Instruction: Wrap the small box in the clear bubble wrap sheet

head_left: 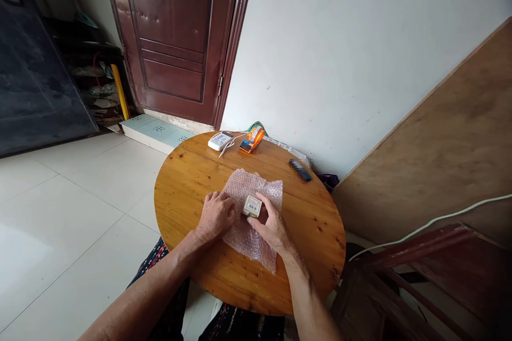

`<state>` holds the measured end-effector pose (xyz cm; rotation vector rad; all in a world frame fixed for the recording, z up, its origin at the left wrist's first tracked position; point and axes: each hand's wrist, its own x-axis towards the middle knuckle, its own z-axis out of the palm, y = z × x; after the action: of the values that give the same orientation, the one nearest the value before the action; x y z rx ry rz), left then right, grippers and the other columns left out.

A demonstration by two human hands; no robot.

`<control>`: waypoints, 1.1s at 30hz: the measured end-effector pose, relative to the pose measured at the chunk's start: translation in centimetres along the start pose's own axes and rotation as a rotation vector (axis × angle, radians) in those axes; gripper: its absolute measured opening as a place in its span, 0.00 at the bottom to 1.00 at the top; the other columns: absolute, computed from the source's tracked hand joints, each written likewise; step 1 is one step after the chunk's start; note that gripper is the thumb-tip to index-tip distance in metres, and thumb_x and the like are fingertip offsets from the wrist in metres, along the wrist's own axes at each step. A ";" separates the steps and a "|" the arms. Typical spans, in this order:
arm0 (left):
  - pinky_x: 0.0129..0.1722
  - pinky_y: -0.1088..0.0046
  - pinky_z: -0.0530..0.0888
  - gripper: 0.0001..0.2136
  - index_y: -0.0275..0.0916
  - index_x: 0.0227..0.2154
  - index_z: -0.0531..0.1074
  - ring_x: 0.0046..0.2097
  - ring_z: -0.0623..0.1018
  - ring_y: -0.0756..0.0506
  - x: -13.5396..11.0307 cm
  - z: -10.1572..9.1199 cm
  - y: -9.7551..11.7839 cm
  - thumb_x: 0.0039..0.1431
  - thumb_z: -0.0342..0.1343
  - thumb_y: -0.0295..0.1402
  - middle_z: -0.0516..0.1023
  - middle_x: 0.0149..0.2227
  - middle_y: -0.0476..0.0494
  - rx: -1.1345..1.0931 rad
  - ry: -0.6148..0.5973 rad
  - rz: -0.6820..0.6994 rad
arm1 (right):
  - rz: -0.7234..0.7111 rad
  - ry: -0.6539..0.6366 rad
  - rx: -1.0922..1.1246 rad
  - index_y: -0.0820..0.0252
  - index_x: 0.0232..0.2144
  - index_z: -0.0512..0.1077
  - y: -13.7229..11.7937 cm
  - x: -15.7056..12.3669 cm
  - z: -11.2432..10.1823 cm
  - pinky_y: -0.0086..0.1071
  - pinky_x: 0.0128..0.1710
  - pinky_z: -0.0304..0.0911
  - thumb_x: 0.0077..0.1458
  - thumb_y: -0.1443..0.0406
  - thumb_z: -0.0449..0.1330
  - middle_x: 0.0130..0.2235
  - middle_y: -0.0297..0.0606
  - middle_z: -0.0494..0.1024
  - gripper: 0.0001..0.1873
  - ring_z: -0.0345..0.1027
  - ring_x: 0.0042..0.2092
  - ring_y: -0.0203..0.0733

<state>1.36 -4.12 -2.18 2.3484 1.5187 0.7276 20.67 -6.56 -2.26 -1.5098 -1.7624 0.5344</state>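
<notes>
White wall [320,64] behind, a knotty table [308,261] bears bubble wrap [242,181] (left hand [217,211], grip unclear), right hand [274,228] pinching a box [252,206].

One left hand [218,211] and one right hand [273,227] make two hands in view, with one small box [253,205] and one sheet of bubble wrap [246,240]. There is one desk [184,192], one white device [218,141], one orange tape dispenser [252,141] and one dark oblong item [300,170], plus one maroon door [172,26], one yellow strip [119,92] and one long pale cord [432,221]. The shelf clutter [102,89] is too jumbled to count.
</notes>
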 end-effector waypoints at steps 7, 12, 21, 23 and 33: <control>0.48 0.65 0.64 0.06 0.41 0.29 0.75 0.46 0.72 0.43 0.0 0.0 0.0 0.57 0.53 0.28 0.77 0.40 0.45 -0.010 -0.004 0.003 | -0.031 0.036 -0.009 0.55 0.49 0.70 -0.3 0.4 0.1 0.43 0.54 0.64 0.45 0.66 0.60 0.48 0.40 0.78 0.25 0.72 0.51 0.48; 0.48 0.65 0.65 0.07 0.41 0.30 0.75 0.46 0.73 0.42 -0.1 -0.2 0.1 0.57 0.53 0.29 0.77 0.40 0.44 -0.014 -0.002 -0.002 | -0.017 0.033 0.034 0.55 0.48 0.71 -0.3 0.5 -0.1 0.42 0.54 0.64 0.44 0.66 0.60 0.48 0.39 0.79 0.25 0.72 0.50 0.48; 0.49 0.63 0.66 0.08 0.42 0.37 0.77 0.46 0.73 0.42 -0.1 0.0 -0.3 0.55 0.55 0.30 0.78 0.42 0.43 -0.113 0.039 -0.002 | 0.002 0.031 0.067 0.55 0.49 0.70 -0.1 0.5 0.0 0.43 0.55 0.63 0.44 0.66 0.61 0.48 0.39 0.78 0.26 0.72 0.50 0.48; 0.50 0.63 0.67 0.09 0.41 0.38 0.77 0.47 0.73 0.42 -0.2 -0.5 -0.1 0.54 0.56 0.31 0.78 0.43 0.42 -0.153 0.048 0.035 | 0.011 0.022 0.069 0.55 0.50 0.69 -0.1 0.5 0.1 0.43 0.55 0.63 0.44 0.66 0.61 0.48 0.39 0.78 0.26 0.71 0.50 0.48; 0.60 0.50 0.55 0.17 0.43 0.42 0.74 0.53 0.69 0.37 -4.1 -5.0 0.2 0.46 0.62 0.32 0.76 0.45 0.42 -0.019 -0.242 0.352 | 0.016 -0.026 0.076 0.56 0.52 0.67 -0.6 0.4 -0.2 0.43 0.54 0.64 0.45 0.67 0.61 0.48 0.40 0.78 0.28 0.71 0.50 0.48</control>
<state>-2.51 -8.16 1.01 2.6089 1.0097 0.5007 20.43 -6.38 -1.58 -1.4716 -1.7311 0.6248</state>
